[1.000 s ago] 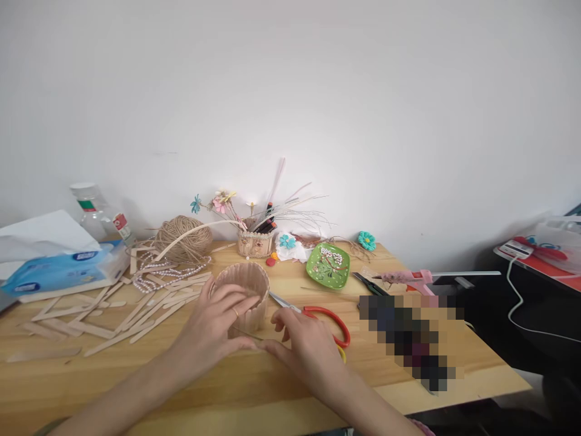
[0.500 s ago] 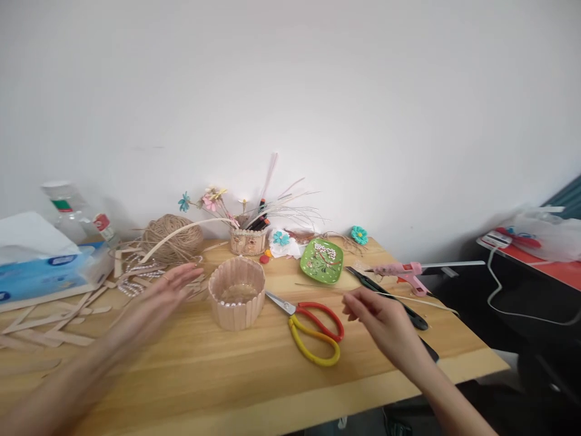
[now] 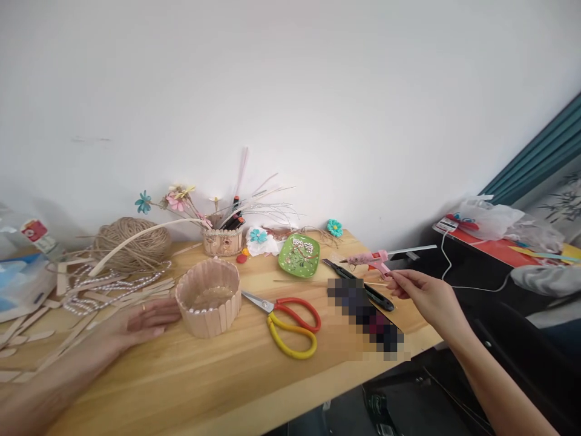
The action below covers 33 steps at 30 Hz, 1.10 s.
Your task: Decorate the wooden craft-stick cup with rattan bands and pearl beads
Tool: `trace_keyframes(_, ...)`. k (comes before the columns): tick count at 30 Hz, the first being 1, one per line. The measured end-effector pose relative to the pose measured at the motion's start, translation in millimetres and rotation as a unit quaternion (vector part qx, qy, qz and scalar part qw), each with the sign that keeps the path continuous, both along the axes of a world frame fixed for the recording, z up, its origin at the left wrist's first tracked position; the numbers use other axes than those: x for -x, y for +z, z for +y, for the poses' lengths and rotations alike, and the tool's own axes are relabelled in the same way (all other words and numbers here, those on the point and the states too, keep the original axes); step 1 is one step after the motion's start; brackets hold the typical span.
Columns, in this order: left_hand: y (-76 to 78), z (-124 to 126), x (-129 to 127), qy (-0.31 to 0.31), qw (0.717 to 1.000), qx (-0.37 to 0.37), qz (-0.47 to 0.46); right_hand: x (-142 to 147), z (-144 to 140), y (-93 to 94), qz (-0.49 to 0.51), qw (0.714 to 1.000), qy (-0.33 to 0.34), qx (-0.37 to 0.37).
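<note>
Reaching to the right of centre, the right hand (image 3: 424, 293) has its fingers seemingly pinched on the pink glue gun (image 3: 373, 261) handle. Light, rigid plastic; best gripped at the handle, clear of the nozzle. The left hand (image 3: 143, 320) lies flat, fingers apart, touching the stick basket (image 3: 209, 304).

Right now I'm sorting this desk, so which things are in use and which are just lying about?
In use:
stick cup, beside the left hand
pink glue gun, at the right hand

Lying about:
scissors
twine ball
green dish
loose sticks
bead string
</note>
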<state>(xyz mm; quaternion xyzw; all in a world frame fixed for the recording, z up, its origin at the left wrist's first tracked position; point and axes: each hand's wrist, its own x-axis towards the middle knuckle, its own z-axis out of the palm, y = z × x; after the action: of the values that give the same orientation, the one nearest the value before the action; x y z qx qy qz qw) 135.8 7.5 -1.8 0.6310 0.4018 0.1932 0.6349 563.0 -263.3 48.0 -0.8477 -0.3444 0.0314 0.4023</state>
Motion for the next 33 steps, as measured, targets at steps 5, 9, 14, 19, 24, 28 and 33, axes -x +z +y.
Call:
trace_keyframes(5,-26.2,14.8,1.3,-0.081,0.995,-0.049,-0.034,-9.5,5.5,-4.5,-0.126,0.986,-0.083,0.065)
trace_keyframes(9,-27.3,6.7,-18.2,-0.121,0.98,-0.108,-0.112,-20.3,13.0,-7.3,-0.107,0.99,-0.076,0.047)
trace_keyframes(14,-20.8,-15.1,-38.2,-0.069,0.983,-0.137,-0.105,-2.4,24.2,-12.6,-0.133,0.99,0.033,0.035)
trace_keyframes(19,-19.0,-40.4,-50.9,0.002,0.968,-0.246,-0.039,85.9,51.8,-26.4,0.08,0.971,0.223,0.007)
trace_keyframes(24,-12.7,-70.2,-69.8,0.028,0.937,-0.347,-0.003,172.7,91.1,-38.9,0.299,0.873,0.383,-0.041)
trace_keyframes(28,-12.7,-79.6,-74.3,0.049,0.904,-0.426,-0.007,191.8,115.9,-37.0,0.313,0.866,0.378,-0.099)
trace_keyframes(33,2.1,-64.4,-57.5,-0.041,0.915,-0.4,-0.031,161.3,125.2,-19.1,0.285,0.849,0.429,-0.122)
